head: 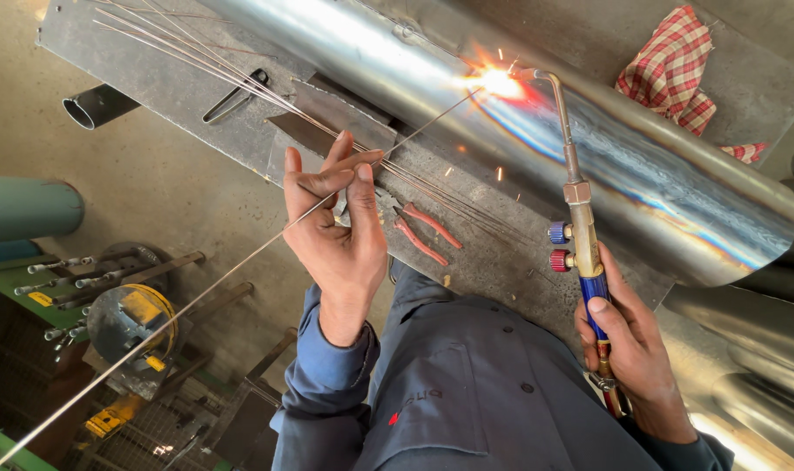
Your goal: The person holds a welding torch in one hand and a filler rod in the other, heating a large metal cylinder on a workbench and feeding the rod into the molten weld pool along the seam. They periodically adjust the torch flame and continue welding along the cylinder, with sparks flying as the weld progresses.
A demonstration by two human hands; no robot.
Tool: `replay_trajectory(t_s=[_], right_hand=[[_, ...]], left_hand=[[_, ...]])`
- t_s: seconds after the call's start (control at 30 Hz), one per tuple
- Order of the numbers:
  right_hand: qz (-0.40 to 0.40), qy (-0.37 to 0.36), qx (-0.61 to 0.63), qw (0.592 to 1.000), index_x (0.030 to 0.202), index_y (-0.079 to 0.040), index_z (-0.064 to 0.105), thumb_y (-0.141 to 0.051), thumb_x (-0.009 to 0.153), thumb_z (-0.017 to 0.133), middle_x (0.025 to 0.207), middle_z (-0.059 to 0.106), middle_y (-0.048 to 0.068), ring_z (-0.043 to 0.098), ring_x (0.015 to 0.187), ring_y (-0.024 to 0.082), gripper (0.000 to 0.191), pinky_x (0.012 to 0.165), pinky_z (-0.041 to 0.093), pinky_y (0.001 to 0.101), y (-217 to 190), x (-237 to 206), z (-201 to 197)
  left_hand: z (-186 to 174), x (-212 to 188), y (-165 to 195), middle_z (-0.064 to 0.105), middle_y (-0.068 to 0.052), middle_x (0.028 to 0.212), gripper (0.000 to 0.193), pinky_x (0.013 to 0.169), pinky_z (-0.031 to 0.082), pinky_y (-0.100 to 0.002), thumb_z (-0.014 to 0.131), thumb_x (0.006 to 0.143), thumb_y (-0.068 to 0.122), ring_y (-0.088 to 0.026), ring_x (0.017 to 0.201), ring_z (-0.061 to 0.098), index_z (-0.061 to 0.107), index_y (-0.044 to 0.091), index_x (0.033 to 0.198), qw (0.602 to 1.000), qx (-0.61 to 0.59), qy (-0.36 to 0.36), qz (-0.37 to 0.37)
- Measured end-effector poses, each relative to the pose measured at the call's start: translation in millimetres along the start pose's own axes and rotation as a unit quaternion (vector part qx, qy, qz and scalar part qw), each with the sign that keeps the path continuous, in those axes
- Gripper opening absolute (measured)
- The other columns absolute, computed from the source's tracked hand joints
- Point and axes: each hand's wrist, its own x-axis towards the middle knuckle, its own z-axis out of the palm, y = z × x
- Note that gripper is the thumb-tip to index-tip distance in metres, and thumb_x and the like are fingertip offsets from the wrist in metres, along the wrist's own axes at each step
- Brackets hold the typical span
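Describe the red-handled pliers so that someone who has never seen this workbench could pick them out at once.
Start at the long shiny steel pipe lying across the grey metal bench. Just below it, beside the person's left hand, red-handled pliers lie flat on the bench among thin bare filler rods. Their two curved red grips set them apart from the black clamp tool further along.
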Motion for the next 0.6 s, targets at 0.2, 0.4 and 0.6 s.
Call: replay_trajectory(t_s=[0.2,0.4,0.6], right_hand=[[-0.004,-0.003,-0.005,1.000,0.168,-0.019,0.024,-0.019,0.098,0.044,0.063,0.047,0.006,0.043,0.042,0.012,0.073,0.041,0.038,0.0259,-2.1,1.6,0.3],[-0.001,-0.005,0.003,1.000,0.168,-0.019,0.024,-0.020,0.098,0.045,0.064,0.047,0.006,0.043,0.042,0.012,0.073,0.041,0.039,0.0258,-6.1,1.1,2.7],[0.000,-0.005,0.000,1.000,0.168,-0.019,0.024,-0.020,0.098,0.045,0.064,0.048,0.006,0.043,0.042,0.012,0.073,0.041,0.039,0.0261,-7.1,0.1,3.5]], left_hand=[[0.5,0.7,-0.5,0.079,-0.012,0.107,0.013,0.138,0.010,-0.055,0.062,0.109,0.002,-0.033,0.139,0.065,0.049,0.003,0.107,1.000,-0.004,0.000,0.003],[1.3,0.9,-0.9,0.079,-0.012,0.107,0.014,0.138,0.009,-0.055,0.062,0.109,0.001,-0.033,0.139,0.064,0.048,0.003,0.108,1.000,-0.013,-0.003,0.004],[0.0,1.4,-0.1,0.079,-0.013,0.106,0.014,0.138,0.009,-0.055,0.062,0.109,0.001,-0.033,0.140,0.064,0.048,0.003,0.107,1.000,-0.008,-0.002,0.006]])
